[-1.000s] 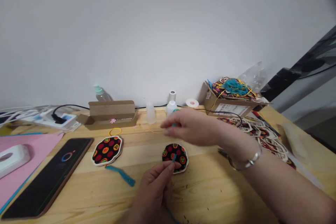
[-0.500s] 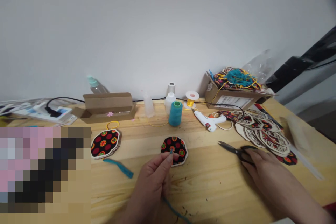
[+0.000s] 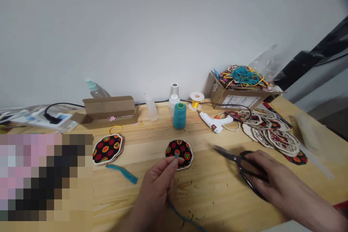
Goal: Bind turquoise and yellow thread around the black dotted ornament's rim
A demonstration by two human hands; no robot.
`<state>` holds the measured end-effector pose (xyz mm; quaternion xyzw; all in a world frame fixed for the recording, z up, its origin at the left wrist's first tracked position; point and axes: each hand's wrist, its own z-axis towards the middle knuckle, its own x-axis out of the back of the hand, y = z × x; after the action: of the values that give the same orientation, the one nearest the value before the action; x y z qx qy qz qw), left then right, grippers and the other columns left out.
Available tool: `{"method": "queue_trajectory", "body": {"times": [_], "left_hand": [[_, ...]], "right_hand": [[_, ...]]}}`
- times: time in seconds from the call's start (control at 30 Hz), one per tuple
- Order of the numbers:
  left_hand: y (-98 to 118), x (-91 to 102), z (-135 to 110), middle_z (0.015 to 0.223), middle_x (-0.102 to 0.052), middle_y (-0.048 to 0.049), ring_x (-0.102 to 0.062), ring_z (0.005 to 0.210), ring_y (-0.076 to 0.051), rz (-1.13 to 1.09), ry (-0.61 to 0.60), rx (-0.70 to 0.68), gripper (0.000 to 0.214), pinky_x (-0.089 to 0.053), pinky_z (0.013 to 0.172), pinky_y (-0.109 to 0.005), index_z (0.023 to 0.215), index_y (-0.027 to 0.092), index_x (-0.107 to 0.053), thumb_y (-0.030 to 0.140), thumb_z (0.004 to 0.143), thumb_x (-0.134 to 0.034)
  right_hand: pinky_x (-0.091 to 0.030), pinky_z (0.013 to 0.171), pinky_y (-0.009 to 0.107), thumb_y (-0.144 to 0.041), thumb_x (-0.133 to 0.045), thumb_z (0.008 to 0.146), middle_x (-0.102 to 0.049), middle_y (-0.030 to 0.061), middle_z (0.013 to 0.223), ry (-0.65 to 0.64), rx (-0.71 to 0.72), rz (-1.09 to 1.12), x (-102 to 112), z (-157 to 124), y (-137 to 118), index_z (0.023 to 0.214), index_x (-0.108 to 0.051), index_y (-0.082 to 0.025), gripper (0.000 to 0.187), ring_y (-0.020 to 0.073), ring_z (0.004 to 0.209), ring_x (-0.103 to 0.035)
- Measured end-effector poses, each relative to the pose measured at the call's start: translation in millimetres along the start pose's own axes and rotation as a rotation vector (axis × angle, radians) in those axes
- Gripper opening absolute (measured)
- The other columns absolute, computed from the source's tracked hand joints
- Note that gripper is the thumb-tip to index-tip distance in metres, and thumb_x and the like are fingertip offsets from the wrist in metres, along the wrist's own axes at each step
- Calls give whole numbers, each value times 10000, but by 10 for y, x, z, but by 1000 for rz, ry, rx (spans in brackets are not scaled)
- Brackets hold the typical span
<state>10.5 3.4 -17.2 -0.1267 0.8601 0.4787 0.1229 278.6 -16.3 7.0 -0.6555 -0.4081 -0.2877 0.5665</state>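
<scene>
Pale wood makes up the surface (image 3: 212, 199), which is pushed against a bare white wall and crowded with craft bits.

The left hand (image 3: 160, 185) is closed in a tight pinch, thumb and forefinger gripping the end of a thin teal cord (image 3: 176, 156). The rest of the cord trails back under the wrist toward the near edge. Just beyond the fingertips, touching them, lies a round black fabric patch with red and green dots (image 3: 182, 148).

The cord looks soft, limp and nearly weightless, so I'd say it is best held close to its tip, as it is now. The patch seems thin and light and would slide easily.

The right hand (image 3: 274, 185) curls over the loops of black-handled metal scissors (image 3: 239, 161), with the blades pointing toward the patch. They are stiff and sharp, and best taken by the handles.

Farther out from the left hand stand a teal thread spool (image 3: 179, 115) and a white glue gun (image 3: 214, 123). Beyond the right hand is a brown cardboard box (image 3: 239, 99) of tangled cords.
</scene>
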Motion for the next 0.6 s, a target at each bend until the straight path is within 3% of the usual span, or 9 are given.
{"method": "queue_trajectory", "body": {"times": [0.1, 0.17, 0.27, 0.43, 0.6], "left_hand": [[0, 7, 4, 325, -312, 110, -208, 328, -45, 0, -1, -7, 297, -131, 371, -200, 813, 137, -658, 397, 669, -666], [6, 14, 4, 331, -319, 107, -206, 332, -45, 14, -3, -8, 299, -131, 372, -197, 819, 142, -667, 398, 665, -670], [13, 28, 7, 335, -321, 106, -209, 338, -47, 47, -12, -12, 310, -140, 372, -193, 840, 148, -676, 407, 670, -668], [20, 33, 7, 335, -308, 106, -214, 340, -50, 85, 3, -35, 343, -140, 369, -194, 861, 138, -679, 427, 676, -657], [20, 25, -6, 363, -274, 110, -202, 350, -44, 116, -4, -46, 356, -126, 371, -192, 857, 128, -682, 432, 673, -655]], "right_hand": [[-465, 676, 251, -233, -572, 674, -581, 45, 857, -188, 18, 371, -34, -25, -371, 831, -550, -195, 162, 176, 783, -548], [-445, 633, 232, -198, -619, 614, -568, 25, 821, -226, 30, 462, -68, -18, -539, 798, -551, -196, 196, 165, 751, -522], [-389, 547, 210, -176, -639, 594, -533, 1, 732, -292, 56, 493, -106, 10, -646, 800, -567, -191, 219, 134, 652, -461], [-302, 484, 189, -229, -555, 716, -445, -22, 657, -439, 29, 511, -127, 71, -667, 857, -567, -176, 151, 99, 588, -366], [-253, 472, 195, -243, -490, 766, -351, -43, 613, -620, 48, 516, -122, 163, -721, 761, -505, -152, 92, 76, 553, -295]]}}
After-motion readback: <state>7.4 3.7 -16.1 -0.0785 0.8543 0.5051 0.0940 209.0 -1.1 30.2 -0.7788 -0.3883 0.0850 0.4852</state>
